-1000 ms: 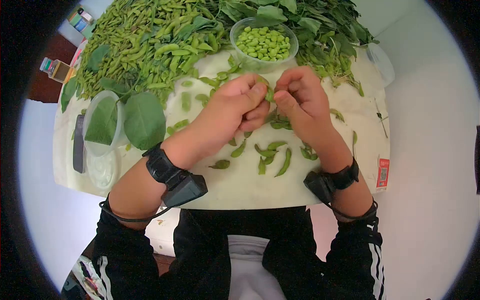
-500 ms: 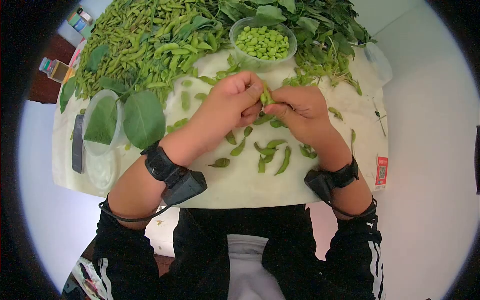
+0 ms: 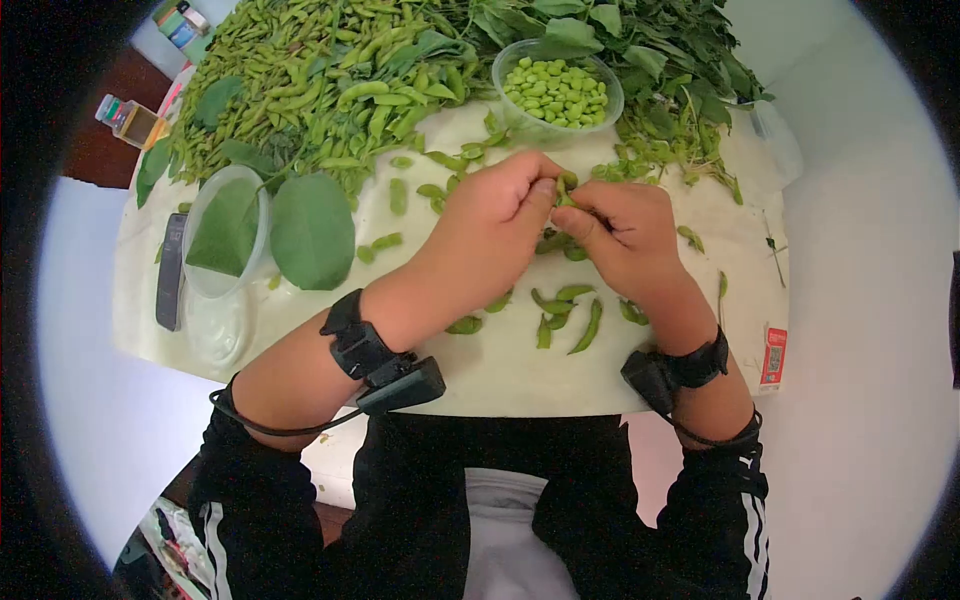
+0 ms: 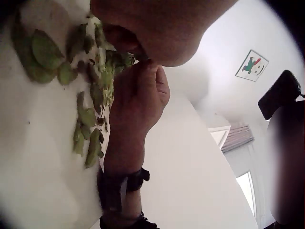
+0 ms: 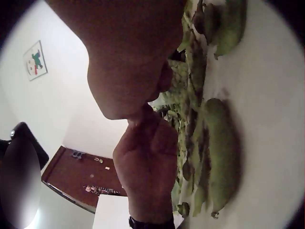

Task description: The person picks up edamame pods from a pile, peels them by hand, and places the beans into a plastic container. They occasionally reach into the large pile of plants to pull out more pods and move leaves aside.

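Over the middle of the table, my left hand (image 3: 500, 210) pinches a green soybean pod (image 3: 566, 186) between thumb and fingers. My right hand (image 3: 635, 228) meets it from the right, thumb and forefinger pinching the pod's lower part. Most of the pod is hidden by the fingers in both wrist views. Loose pods (image 3: 588, 326) lie on the table below the hands. Beyond them stands a clear plastic tub (image 3: 515, 122) holding shelled green beans (image 3: 555, 92).
A large heap of pods (image 3: 300, 95) covers the back left; leafy stalks (image 3: 690, 80) pile at the back right. At left are a second clear tub (image 3: 264, 225) with a leaf, a big leaf (image 3: 313, 232) and a phone (image 3: 170, 272). A red card (image 3: 774, 355) sits at the right edge.
My right hand, apart with curled fingers a second ago, came in to the left and took hold of the pod. The head view has since shifted, moving the scene slightly rightward.
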The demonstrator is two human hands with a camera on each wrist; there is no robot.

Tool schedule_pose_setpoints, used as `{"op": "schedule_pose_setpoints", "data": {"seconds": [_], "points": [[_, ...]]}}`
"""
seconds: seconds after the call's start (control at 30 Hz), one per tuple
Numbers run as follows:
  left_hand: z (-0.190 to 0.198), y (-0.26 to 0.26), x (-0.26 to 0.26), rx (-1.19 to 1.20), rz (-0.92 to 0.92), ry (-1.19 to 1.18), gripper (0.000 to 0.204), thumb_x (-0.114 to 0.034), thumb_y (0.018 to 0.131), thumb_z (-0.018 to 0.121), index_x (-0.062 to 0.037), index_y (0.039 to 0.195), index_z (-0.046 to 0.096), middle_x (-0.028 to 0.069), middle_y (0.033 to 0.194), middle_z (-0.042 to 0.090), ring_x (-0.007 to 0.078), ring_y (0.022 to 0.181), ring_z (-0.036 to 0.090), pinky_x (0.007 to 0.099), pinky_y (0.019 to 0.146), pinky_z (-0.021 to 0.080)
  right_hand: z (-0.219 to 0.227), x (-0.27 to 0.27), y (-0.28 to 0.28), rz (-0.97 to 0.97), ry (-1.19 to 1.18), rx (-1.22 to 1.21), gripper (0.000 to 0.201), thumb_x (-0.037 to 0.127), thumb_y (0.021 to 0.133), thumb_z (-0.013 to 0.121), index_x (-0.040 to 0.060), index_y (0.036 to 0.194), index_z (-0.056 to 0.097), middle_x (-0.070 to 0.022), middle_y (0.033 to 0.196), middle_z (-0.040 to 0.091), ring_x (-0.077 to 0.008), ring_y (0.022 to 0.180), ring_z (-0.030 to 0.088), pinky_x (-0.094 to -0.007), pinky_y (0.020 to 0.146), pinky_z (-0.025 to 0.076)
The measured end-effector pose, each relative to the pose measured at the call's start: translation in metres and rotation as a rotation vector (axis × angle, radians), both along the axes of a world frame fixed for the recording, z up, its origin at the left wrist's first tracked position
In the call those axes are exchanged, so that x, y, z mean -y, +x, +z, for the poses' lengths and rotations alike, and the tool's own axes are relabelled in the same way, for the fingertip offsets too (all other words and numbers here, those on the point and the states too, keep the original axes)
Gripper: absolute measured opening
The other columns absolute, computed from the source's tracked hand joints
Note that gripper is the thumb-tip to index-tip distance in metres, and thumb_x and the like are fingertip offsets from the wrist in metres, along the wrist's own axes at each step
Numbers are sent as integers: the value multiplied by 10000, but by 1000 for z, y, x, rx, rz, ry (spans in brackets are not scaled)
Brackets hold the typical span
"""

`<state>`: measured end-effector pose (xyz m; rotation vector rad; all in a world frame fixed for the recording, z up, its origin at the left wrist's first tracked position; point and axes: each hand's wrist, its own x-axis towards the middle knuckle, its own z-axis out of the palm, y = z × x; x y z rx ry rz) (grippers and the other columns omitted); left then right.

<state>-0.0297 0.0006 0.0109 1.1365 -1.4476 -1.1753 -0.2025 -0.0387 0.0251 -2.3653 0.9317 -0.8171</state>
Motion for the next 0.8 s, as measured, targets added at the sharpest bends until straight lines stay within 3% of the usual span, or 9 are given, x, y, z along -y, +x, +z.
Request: {"op": "schedule_pose_setpoints", "data": {"seconds": [0.07, 0.17, 0.37, 0.57, 0.8], "points": [[0, 0, 3, 158, -5, -129, 144, -104, 965, 440, 1, 953, 539, -1, 766, 497, 73, 718, 453, 224, 644, 401, 3, 0, 1, -4, -11, 16, 228, 247, 819, 680, 48, 732, 609, -128, 593, 534, -305, 521, 531, -363, 491, 407], [0, 6, 3, 78, -93, 7, 200, -144, 973, 440, 12, 904, 545, 8, 733, 492, 88, 715, 457, 248, 652, 413, 3, -2, 2, -62, 32, 7, 240, 258, 823, 682, 48, 733, 609, -126, 597, 534, -302, 519, 523, -359, 491, 406], [2, 11, 6, 62, -221, -19, 237, -193, 967, 447, 3, 868, 536, 4, 713, 483, 85, 673, 430, 247, 600, 378, 2, 6, -2, -33, -18, 32, 225, 246, 830, 671, 47, 747, 608, -133, 617, 548, -315, 543, 536, -369, 498, 408], [-9, 2, 7, 73, -138, 124, 173, -151, 929, 463, -10, 849, 523, -6, 676, 456, 82, 643, 409, 257, 568, 357, -3, 10, -2, 50, -22, -10, 199, 248, 833, 654, 64, 769, 613, -142, 639, 561, -336, 609, 569, -397, 533, 425], [2, 3, 4, 216, -153, 33, 116, -110, 883, 475, -2, 844, 497, 20, 665, 437, 99, 649, 409, 281, 573, 361, -6, 12, -4, 52, -46, -3, 164, 236, 843, 630, 85, 778, 620, -141, 648, 561, -346, 628, 573, -407, 546, 434]]}}
